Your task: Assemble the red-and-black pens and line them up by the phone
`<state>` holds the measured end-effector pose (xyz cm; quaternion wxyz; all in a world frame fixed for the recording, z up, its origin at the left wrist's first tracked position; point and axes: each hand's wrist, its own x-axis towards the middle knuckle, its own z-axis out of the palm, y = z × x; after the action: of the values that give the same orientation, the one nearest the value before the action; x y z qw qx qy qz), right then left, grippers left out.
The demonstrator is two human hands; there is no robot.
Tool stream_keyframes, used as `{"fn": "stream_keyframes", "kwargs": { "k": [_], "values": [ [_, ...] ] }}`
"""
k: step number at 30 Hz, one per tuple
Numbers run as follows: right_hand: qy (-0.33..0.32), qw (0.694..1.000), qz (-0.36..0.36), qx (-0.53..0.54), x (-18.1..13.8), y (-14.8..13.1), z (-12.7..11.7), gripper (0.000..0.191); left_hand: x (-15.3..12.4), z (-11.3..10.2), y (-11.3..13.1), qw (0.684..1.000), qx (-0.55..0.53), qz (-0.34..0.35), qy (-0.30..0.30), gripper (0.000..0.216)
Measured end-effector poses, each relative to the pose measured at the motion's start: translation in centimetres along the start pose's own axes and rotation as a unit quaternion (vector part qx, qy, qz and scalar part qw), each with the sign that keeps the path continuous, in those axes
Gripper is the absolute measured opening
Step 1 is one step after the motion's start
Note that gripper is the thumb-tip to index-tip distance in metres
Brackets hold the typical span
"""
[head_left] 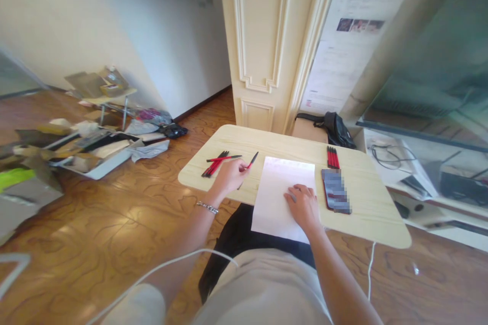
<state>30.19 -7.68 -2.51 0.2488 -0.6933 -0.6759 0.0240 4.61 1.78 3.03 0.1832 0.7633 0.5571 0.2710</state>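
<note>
My left hand (233, 175) pinches a red and black pen (252, 161) above the left part of the table, its black end pointing up and away. Just beyond that hand lies a loose pile of similar pens (213, 165), one lying across the others. My right hand (304, 204) rests on a white sheet of paper (280, 177), fingers spread; a small grey patch shows by the thumb, too unclear to name. The sheet overhangs the table's near edge. To its right are a dark phone (327, 190), partly blurred out, and a row of several red and black pens (333, 157).
The pale wooden table (373, 198) has rounded corners. A white cable (171, 260) crosses over my left forearm. Boxes and packaging (99, 155) clutter the floor at left. A black bag (337, 129) sits behind the table, beside a white shelf (389, 162) with cables.
</note>
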Motion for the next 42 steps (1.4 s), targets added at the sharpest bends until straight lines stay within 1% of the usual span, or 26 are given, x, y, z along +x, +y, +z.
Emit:
{"fn": "stream_keyframes", "kwargs": {
  "k": [3, 5, 7, 9, 13, 20, 27, 31, 34, 36, 38, 42],
  "values": [
    [0.005, 1.000, 0.008, 0.010, 0.1, -0.2, -0.2, 0.022, -1.1, 3.4, 3.5, 0.996, -0.081, 0.017, -0.024, 0.021],
    [0.024, 0.999, 0.012, 0.024, 0.0, 0.0, -0.3, 0.023, -1.6, 5.7, 5.5, 0.995, -0.091, 0.018, -0.028, 0.020],
    [0.047, 0.998, 0.013, 0.042, -0.2, 0.2, -0.5, 0.025, -1.7, 7.7, 7.0, 0.996, -0.072, 0.021, -0.042, 0.017],
    [0.064, 0.996, 0.016, 0.058, -0.5, 0.6, -0.8, 0.026, -1.7, 9.1, 7.9, 0.998, -0.030, 0.018, -0.051, 0.016],
    [0.080, 0.993, 0.031, 0.076, -1.0, 1.4, -1.1, 0.026, -1.8, 10.5, 8.5, 0.996, 0.048, 0.034, -0.061, 0.014],
    [0.063, 0.994, 0.043, 0.078, -1.5, 1.4, -1.1, 0.026, -2.2, 10.9, 8.6, 0.994, 0.079, 0.039, -0.069, 0.016],
    [0.077, 0.993, 0.039, 0.086, -1.1, 1.6, -1.0, 0.025, -2.2, 10.8, 8.8, 0.995, 0.061, 0.026, -0.072, 0.019],
    [0.078, 0.992, 0.037, 0.091, -0.6, 1.9, -1.3, 0.024, -2.7, 10.1, 8.3, 0.999, 0.012, 0.023, -0.042, 0.022],
    [0.068, 0.993, 0.034, 0.090, -0.3, 2.0, -1.5, 0.025, -3.3, 9.4, 7.6, 0.999, -0.034, 0.001, -0.004, 0.025],
    [0.055, 0.994, 0.034, 0.086, 0.0, 1.9, -1.7, 0.026, -3.8, 9.0, 7.0, 0.997, -0.070, -0.017, 0.025, 0.026],
    [0.027, 0.996, 0.039, 0.081, 0.5, 1.6, -1.9, 0.025, -4.4, 8.7, 6.6, 0.993, -0.104, -0.028, 0.049, 0.026],
    [-0.065, 0.994, 0.055, 0.062, 2.7, 0.7, -2.0, 0.028, -5.2, 8.4, 6.2, 0.987, -0.140, -0.034, 0.072, 0.027]
  ]
}}
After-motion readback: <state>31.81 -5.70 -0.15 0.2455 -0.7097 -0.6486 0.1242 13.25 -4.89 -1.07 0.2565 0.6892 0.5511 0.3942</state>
